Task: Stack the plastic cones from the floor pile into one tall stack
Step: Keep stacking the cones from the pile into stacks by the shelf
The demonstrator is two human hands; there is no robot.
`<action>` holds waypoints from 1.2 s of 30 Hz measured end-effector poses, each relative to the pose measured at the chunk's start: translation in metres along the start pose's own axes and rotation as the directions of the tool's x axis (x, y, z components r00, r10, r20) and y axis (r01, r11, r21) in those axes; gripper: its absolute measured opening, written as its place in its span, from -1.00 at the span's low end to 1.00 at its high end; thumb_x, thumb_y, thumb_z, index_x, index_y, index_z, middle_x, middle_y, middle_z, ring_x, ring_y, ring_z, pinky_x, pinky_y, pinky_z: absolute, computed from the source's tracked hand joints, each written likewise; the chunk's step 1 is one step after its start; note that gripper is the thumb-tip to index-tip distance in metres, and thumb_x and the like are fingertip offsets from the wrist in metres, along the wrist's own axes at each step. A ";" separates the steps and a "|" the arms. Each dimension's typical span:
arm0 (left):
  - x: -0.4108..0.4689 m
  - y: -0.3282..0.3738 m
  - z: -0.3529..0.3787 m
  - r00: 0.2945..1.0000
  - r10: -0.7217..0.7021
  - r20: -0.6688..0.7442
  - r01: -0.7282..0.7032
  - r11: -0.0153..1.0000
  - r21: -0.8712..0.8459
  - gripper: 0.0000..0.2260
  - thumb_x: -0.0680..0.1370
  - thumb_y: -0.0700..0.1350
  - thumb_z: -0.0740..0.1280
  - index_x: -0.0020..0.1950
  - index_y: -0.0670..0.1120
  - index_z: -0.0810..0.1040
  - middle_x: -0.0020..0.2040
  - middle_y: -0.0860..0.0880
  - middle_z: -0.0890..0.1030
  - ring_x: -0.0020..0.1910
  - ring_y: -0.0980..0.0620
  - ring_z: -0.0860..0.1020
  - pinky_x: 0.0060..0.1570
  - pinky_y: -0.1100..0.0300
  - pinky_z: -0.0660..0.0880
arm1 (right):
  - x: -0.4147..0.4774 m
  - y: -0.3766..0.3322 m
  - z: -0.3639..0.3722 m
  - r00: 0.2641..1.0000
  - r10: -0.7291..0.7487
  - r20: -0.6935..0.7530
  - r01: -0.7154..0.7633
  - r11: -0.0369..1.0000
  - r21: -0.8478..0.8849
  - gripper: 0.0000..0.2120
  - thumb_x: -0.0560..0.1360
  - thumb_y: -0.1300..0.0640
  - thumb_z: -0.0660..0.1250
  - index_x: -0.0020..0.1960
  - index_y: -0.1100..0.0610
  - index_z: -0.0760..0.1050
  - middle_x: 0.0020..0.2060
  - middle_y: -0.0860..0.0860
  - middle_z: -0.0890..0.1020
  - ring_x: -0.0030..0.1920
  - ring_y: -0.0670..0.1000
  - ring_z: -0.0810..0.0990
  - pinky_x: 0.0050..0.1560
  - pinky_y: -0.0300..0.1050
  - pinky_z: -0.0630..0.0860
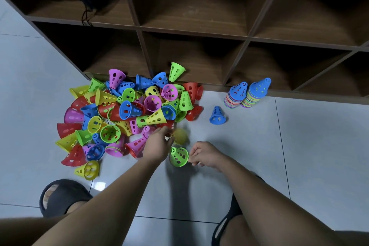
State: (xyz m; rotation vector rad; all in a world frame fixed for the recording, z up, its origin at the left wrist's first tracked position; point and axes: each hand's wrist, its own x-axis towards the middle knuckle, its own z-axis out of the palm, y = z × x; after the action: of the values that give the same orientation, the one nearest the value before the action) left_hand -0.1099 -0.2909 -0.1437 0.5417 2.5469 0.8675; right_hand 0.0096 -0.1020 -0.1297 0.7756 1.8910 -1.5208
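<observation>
Head view: just right of the pile [127,110], the right grip [203,155] pinches a green cone [179,157] by its rim. The left grip [159,142] holds a blurred yellow cone [179,136] at the pile's near edge. It would be best to align their axes when nesting them, then carry them to the stacks [253,96] beyond, right of the pile.

Yellow cone [180,137] motion-blurred, shelf unit [191,32] cropped at top, right slipper [236,208] partly covered

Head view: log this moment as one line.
left hand pinches yellow cone | right hand curled beside green cone, grip unclear | pile unsorted | stacks by shelf
</observation>
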 end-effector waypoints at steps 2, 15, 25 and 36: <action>0.004 0.000 0.005 1.000 0.024 0.016 -0.025 1.000 0.009 -0.70 0.58 -0.01 0.50 0.29 0.05 0.61 0.13 0.08 0.62 -0.08 0.05 0.62 -0.04 0.06 0.61 | 0.006 0.004 -0.005 0.999 0.015 0.042 -0.015 1.000 -0.014 -0.85 0.48 0.27 0.51 -0.05 0.11 0.56 -0.21 0.10 0.71 -0.26 -0.04 0.68 -0.23 -0.15 0.55; 0.031 0.000 0.023 0.991 0.060 0.121 -0.083 0.977 0.195 -0.59 0.52 -0.06 0.53 0.36 0.09 0.62 0.30 0.09 0.57 0.15 -0.03 0.62 0.00 0.03 0.65 | 0.052 -0.001 -0.072 0.863 0.113 -0.492 0.140 0.883 0.448 -0.76 0.59 0.31 0.34 0.24 0.17 0.56 0.05 0.12 0.64 -0.20 0.05 0.65 -0.25 -0.14 0.52; 0.025 -0.005 0.013 0.993 0.069 0.099 -0.086 0.979 0.185 -0.57 0.52 -0.05 0.53 0.38 0.16 0.59 0.30 0.13 0.57 0.07 -0.01 0.63 -0.05 0.01 0.66 | 0.071 -0.018 -0.086 0.809 0.111 -0.577 0.217 0.856 0.469 -0.82 0.59 0.26 0.34 0.17 0.10 0.52 0.04 0.09 0.68 -0.10 0.08 0.75 -0.23 -0.12 0.62; 0.009 0.004 -0.014 0.991 0.131 0.034 -0.133 0.989 0.064 -0.69 0.57 0.01 0.52 0.30 0.08 0.63 0.13 0.13 0.60 -0.14 0.14 0.60 -0.11 0.11 0.60 | 0.071 -0.015 -0.092 0.774 0.187 -0.605 0.214 0.822 0.528 -0.84 0.58 0.30 0.33 0.10 0.15 0.63 -0.02 0.14 0.73 -0.12 0.12 0.78 -0.08 0.01 0.64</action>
State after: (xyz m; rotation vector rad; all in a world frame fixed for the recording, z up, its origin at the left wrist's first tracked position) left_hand -0.1234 -0.2907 -0.1329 0.7454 2.5432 0.8147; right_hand -0.0560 -0.0084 -0.1571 1.7544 1.8545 -2.0571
